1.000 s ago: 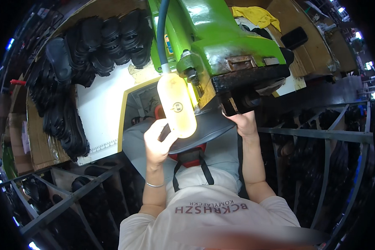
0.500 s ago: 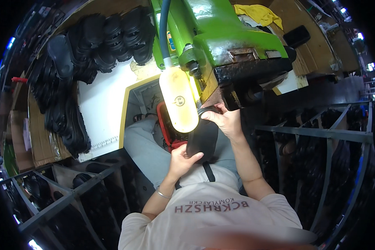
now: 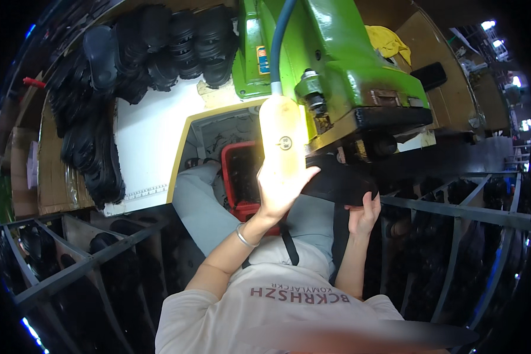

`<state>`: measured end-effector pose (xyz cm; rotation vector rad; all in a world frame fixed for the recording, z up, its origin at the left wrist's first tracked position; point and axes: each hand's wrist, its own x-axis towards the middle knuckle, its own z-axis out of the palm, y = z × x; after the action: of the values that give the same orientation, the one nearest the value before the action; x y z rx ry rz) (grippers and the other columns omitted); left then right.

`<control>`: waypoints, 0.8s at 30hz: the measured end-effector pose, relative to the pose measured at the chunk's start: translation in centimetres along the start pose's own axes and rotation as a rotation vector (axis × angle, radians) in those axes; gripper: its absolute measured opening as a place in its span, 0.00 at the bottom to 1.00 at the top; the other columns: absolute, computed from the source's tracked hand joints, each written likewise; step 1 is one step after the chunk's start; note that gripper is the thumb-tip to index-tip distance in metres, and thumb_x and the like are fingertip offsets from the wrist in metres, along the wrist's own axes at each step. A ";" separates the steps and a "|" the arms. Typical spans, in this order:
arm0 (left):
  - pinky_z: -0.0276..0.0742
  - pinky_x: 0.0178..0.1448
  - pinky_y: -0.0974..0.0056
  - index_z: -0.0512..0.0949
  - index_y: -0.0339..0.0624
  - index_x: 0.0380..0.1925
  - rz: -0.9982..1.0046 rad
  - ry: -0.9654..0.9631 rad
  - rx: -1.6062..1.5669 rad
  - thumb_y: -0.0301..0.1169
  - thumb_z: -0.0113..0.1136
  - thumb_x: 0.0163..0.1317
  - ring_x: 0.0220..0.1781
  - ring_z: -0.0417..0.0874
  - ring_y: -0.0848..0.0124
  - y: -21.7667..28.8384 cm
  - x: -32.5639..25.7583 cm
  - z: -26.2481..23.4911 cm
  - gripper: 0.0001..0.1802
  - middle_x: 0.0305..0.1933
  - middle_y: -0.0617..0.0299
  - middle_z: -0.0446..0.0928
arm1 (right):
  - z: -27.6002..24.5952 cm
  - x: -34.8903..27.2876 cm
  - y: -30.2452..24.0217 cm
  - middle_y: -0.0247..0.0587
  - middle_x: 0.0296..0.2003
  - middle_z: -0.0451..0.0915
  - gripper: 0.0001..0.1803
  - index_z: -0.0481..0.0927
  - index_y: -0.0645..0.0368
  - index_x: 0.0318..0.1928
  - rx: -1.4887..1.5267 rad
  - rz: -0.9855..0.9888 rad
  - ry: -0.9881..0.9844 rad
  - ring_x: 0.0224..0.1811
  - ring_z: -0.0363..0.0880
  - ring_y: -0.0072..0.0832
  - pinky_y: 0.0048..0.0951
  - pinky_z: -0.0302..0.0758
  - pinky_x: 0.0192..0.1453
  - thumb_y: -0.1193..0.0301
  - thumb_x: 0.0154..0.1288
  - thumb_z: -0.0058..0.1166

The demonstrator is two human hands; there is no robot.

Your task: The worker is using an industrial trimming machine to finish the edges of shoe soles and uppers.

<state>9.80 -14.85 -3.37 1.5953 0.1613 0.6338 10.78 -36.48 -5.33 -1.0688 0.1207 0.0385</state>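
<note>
A black shoe sole point(image 3: 339, 182) lies tilted across my lap, just below the head of a green machine point(image 3: 348, 65). My right hand point(image 3: 363, 215) grips its right end, fingers curled over the edge. At the other end is my left hand point(image 3: 279, 192), its thumb stretched along the sole; glare from a glowing lamp point(image 3: 283, 127) washes out its fingers. The sole's upper edge sits close under the machine's dark working part point(image 3: 366, 144), and whether they touch is hard to see.
Stacked black soles point(image 3: 159, 47) fill the left of the white table point(image 3: 144, 147). Below the table opening stands a red bin point(image 3: 227, 171) with dark scraps. Metal racks point(image 3: 94, 259) flank me on both sides. A yellow cloth point(image 3: 389, 42) lies in a cardboard box behind the machine.
The sole has swung from upright to nearly sideways and moved right. My left hand rose toward the lamp; my right hand shifted down and right to the sole's other end.
</note>
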 end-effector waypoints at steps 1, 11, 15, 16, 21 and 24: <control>0.74 0.47 0.70 0.72 0.30 0.45 -0.027 0.025 -0.112 0.22 0.73 0.45 0.38 0.77 0.75 -0.2 0.3 0.7 0.26 0.40 0.60 0.77 | 0.3 -0.1 -0.4 0.39 0.35 0.77 0.10 0.69 0.61 0.43 -0.004 -0.011 0.009 0.30 0.76 0.26 0.28 0.74 0.30 0.72 0.65 0.51; 0.73 0.40 0.75 0.75 0.33 0.36 -0.183 0.080 -0.214 0.21 0.63 0.53 0.34 0.77 0.79 0.0 -0.8 -3.9 0.10 0.33 0.62 0.76 | 4.5 4.0 -2.5 0.38 0.27 0.76 0.08 0.71 0.63 0.36 -0.126 0.031 -0.123 0.22 0.75 0.20 0.19 0.70 0.18 0.76 0.58 0.57; 0.73 0.42 0.75 0.74 0.32 0.35 -0.261 0.132 -0.279 0.15 0.60 0.53 0.35 0.77 0.78 0.8 -1.0 -6.5 0.10 0.33 0.62 0.77 | 7.1 4.3 -1.1 0.39 0.29 0.77 0.10 0.71 0.64 0.35 -0.106 0.064 -0.218 0.25 0.74 0.17 0.16 0.71 0.24 0.77 0.57 0.59; 0.73 0.42 0.75 0.75 0.31 0.36 -0.262 0.122 -0.305 0.14 0.60 0.52 0.36 0.77 0.78 0.5 -1.2 -7.4 0.10 0.34 0.62 0.77 | 7.5 4.2 -0.9 0.37 0.29 0.77 0.10 0.71 0.64 0.35 -0.116 0.081 -0.277 0.26 0.74 0.15 0.16 0.71 0.26 0.76 0.56 0.60; 0.68 0.37 0.76 0.71 0.36 0.31 -0.392 -0.042 -0.300 0.13 0.59 0.52 0.32 0.73 0.80 -2.7 -4.3 -11.6 0.10 0.32 0.65 0.72 | 9.0 3.4 0.5 0.32 0.29 0.78 0.11 0.72 0.62 0.34 -0.229 0.118 -0.387 0.27 0.74 0.13 0.13 0.70 0.30 0.76 0.54 0.63; 0.74 0.38 0.75 0.72 0.36 0.31 -0.479 -0.191 -0.288 0.16 0.63 0.53 0.33 0.77 0.80 -3.6 -6.6 -11.1 0.09 0.33 0.62 0.77 | 9.1 3.9 2.4 0.33 0.28 0.78 0.16 0.70 0.62 0.34 -0.261 0.029 -0.410 0.29 0.76 0.14 0.15 0.73 0.30 0.78 0.50 0.66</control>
<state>-0.11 -7.64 -8.82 1.2663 0.2859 0.1229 15.21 -27.41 -3.57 -1.2980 -0.2460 0.3045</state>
